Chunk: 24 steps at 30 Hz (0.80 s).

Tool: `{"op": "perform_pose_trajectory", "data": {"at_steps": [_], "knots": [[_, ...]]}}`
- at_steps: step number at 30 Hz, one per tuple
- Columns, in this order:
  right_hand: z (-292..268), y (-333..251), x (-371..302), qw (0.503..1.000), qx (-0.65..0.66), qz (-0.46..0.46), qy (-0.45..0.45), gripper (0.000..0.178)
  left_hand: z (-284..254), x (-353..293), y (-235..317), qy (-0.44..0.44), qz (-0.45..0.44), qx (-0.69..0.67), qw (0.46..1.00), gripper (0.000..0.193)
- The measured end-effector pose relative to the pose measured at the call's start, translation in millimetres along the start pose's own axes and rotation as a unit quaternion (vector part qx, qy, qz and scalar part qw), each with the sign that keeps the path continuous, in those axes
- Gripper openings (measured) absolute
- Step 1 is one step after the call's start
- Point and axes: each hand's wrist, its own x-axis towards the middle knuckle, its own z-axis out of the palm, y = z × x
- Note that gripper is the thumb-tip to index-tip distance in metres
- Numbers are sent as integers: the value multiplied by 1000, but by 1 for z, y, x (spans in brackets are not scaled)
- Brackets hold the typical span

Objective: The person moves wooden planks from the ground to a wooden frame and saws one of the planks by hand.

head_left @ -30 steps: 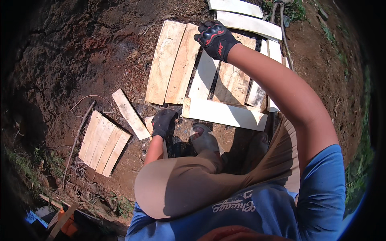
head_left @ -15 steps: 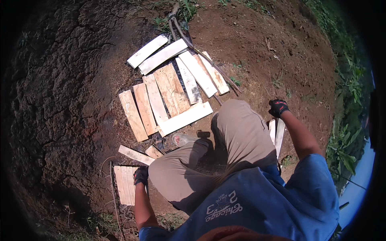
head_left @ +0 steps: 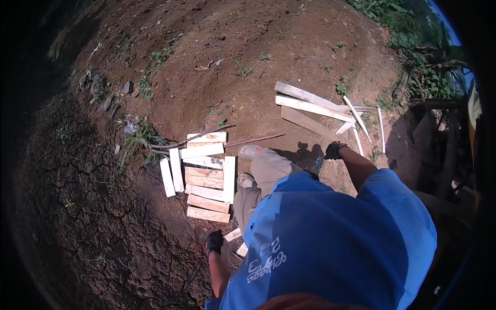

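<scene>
My left hand [head_left: 214, 242], in a dark glove, hangs with curled fingers over the cracked soil, near a short board [head_left: 233, 234] beside my leg. My right hand [head_left: 335, 150], gloved in black, is also closed, out to the right, with no object visible in it. On the ground left of my feet lies a patch of pale wooden boards [head_left: 205, 192], several side by side, with a long white board [head_left: 229, 179] across their ends. Two more white boards [head_left: 172, 171] lie along the patch's left side.
Loose planks [head_left: 312, 106] lie on the brown soil beyond my right hand, with thin curved strips [head_left: 357, 119] beside them. Thin sticks [head_left: 192, 138] rest at the patch's far end. Dark cracked earth [head_left: 129, 222] spreads left; green plants [head_left: 429, 77] grow at far right.
My view has turned toward the right, and my legs have gone from widely bent to straighter. The boards now appear smaller and farther left. My left hand is away from the slatted boards it was beside.
</scene>
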Motion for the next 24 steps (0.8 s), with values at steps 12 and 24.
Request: {"op": "perform_pose_trajectory", "data": {"at_steps": [12, 24], "knots": [[333, -226, -173, 878, 423, 224, -13, 62, -124, 51, 243, 34, 60, 280, 957, 25], [413, -365, -239, 506, 816, 275, -49, 41, 6, 78, 388, -80, 256, 429, 863, 27]]}}
